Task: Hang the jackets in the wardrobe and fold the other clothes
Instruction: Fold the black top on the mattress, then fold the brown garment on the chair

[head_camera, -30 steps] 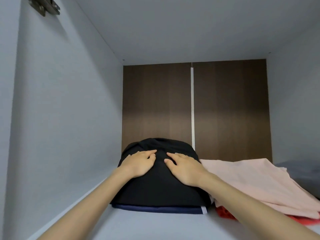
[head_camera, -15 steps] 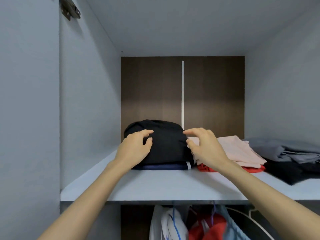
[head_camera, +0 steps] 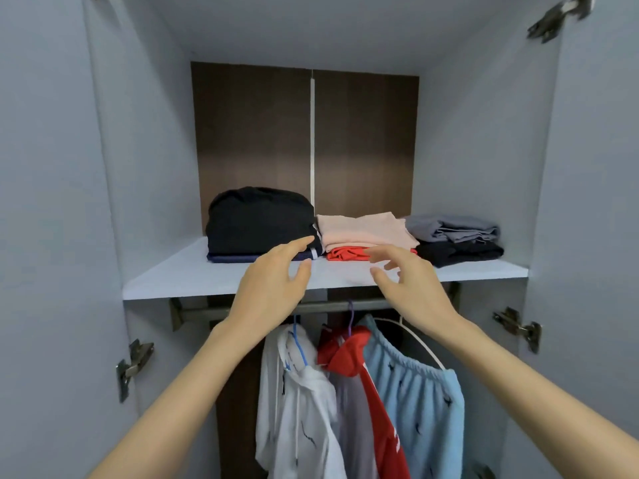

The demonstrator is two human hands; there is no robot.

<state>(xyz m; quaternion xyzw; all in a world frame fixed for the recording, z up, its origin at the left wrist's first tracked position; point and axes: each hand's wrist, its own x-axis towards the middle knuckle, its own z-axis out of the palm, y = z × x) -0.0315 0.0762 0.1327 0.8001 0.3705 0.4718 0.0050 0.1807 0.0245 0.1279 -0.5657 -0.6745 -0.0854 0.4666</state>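
A folded black garment (head_camera: 257, 223) lies on a navy one at the left of the wardrobe shelf (head_camera: 193, 276). A folded pink top (head_camera: 363, 228) rests on a red one (head_camera: 345, 254) in the middle, and grey clothes (head_camera: 453, 229) sit on a dark pile at the right. My left hand (head_camera: 273, 288) and my right hand (head_camera: 411, 288) hover in front of the shelf edge with relaxed fingers, holding nothing. Below, a white jacket (head_camera: 301, 399), a red jacket (head_camera: 366, 375) and a light blue garment (head_camera: 422, 402) hang from the rail (head_camera: 325, 305).
The wardrobe's grey side walls stand close at left (head_camera: 138, 167) and right (head_camera: 484, 150). Door hinges (head_camera: 133, 364) stick out at both sides, with another hinge (head_camera: 518, 328) on the right. The back panel (head_camera: 363, 140) is dark brown wood.
Both hands left the black garment and drew back off the shelf toward me. My view pulled back, so the rail and hanging clothes now show.
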